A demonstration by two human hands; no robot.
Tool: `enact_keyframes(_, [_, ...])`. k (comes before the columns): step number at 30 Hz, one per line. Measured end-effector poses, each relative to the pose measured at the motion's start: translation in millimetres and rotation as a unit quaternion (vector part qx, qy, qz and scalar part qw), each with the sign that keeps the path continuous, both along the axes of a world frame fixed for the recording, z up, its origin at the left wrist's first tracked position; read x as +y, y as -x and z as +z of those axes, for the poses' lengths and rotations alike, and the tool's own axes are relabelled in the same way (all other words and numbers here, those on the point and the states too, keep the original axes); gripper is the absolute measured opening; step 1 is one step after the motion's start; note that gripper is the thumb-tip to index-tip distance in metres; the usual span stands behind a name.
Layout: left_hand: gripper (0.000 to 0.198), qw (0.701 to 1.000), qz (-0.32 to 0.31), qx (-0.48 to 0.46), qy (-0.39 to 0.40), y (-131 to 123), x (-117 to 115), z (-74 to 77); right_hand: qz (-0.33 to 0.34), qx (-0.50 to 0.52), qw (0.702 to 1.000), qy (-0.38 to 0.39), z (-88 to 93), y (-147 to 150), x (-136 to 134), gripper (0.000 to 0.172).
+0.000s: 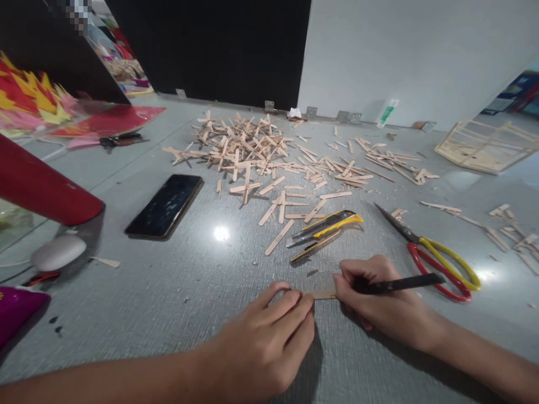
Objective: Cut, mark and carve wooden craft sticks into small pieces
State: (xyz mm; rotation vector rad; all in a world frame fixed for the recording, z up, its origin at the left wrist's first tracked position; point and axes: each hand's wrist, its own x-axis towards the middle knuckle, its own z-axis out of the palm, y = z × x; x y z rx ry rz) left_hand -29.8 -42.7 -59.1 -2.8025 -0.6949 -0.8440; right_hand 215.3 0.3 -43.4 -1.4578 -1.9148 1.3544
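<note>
A wooden craft stick (324, 294) lies on the grey table between my hands. My left hand (269, 331) presses its left end down, fingers bent over it. Gripped in my right hand (383, 297) is a black pen (410, 283), its tip hidden by the fingers at the stick's right end. Small dark marks show on the stick near my right fingers. Just beyond lie two yellow utility knives, a larger one (324, 226) and a slimmer one (315, 247). Another craft stick (279, 238) with a small drawn rectangle rests left of them.
Red-and-yellow-handled scissors (438, 264) lie at the right. A heap of craft sticks (248, 143) spreads across the back. A phone (165, 206), a white computer mouse (59, 252) and a red cylinder (46, 185) stand leftward. A wooden stick frame (484, 148) sits far right.
</note>
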Motion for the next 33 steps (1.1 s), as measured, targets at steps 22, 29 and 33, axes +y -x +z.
enact_keyframes(22, [0.026,1.0,-0.007,-0.015,-0.004,-0.1,1.8,-1.0,-0.041,0.036,0.998,0.014,-8.7,-1.6,-0.1,0.043])
enact_keyframes(29, [0.026,1.0,-0.012,-0.012,0.003,-0.6,3.6,0.4,-0.02,0.016,1.0,0.0,-7.7,-3.7,-1.1,0.044])
enact_keyframes(33, [0.027,1.0,-0.013,-0.013,0.008,-0.4,1.5,-0.1,-0.016,0.017,1.0,-0.003,-5.7,-1.9,-0.4,0.045])
